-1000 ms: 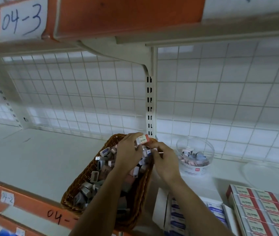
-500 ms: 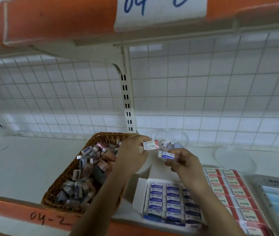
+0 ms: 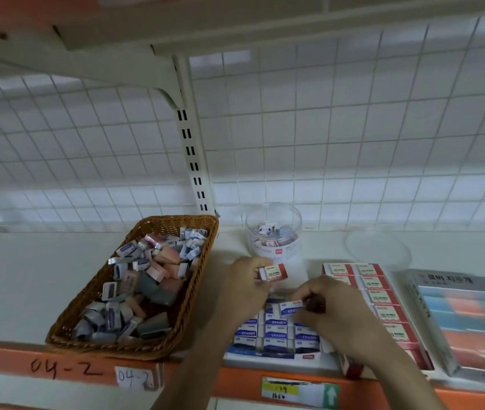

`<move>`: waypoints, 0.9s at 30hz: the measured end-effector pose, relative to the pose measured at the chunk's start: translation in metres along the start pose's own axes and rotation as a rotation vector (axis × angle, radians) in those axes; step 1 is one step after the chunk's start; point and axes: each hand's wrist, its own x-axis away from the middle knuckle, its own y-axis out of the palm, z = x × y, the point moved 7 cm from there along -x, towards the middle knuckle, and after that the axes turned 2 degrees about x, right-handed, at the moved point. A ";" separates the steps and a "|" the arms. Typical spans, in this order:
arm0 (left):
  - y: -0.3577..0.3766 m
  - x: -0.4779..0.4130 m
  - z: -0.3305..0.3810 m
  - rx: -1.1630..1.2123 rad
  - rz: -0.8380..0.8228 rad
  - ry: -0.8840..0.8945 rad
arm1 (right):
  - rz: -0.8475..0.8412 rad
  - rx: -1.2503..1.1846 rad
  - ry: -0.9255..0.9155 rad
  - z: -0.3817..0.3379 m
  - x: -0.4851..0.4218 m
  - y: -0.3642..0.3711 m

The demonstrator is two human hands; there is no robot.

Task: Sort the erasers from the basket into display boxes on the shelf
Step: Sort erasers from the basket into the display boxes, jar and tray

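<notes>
A white shop shelf (image 3: 28,291) fills the lower half of the view, backed by a white wire grid panel (image 3: 353,143) with a slotted upright (image 3: 192,161) at 12 o'clock. Another shelf (image 3: 235,22) hangs close overhead.

At 9 o'clock from the hands sits a wicker basket (image 3: 66,327) piled with loose erasers (image 3: 146,285). The left hand (image 3: 244,288) holds a red-and-white 2B eraser (image 3: 273,273) between curled fingers and thumb. Just to its right, the right hand (image 3: 332,315) pinches a blue-and-white eraser (image 3: 290,308) directly above the blue display box (image 3: 273,355), which is lined with matching erasers.

At 3 o'clock, a red display box (image 3: 423,361) holds rows of 2B erasers, touching the blue box. Beyond it lies a grey box with Korean lettering (image 3: 465,321). At 12 o'clock stand a clear round tub (image 3: 273,229) of small erasers and, to its right, a clear lid (image 3: 378,250).

The orange shelf edge (image 3: 58,365), hand-marked "04-2", runs along the front. Open shelf lies left of the basket and behind the boxes.
</notes>
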 end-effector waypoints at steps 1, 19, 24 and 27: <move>0.001 0.001 -0.001 0.023 0.001 0.000 | -0.022 0.012 -0.009 -0.002 0.002 0.002; -0.009 -0.004 -0.030 0.529 0.045 -0.181 | 0.203 0.163 -0.150 -0.040 -0.036 0.057; -0.015 -0.002 -0.036 0.555 0.126 -0.225 | 0.180 0.143 -0.167 -0.037 -0.040 0.057; -0.018 -0.001 -0.026 0.411 0.130 -0.135 | 0.212 0.076 -0.139 -0.029 -0.037 0.045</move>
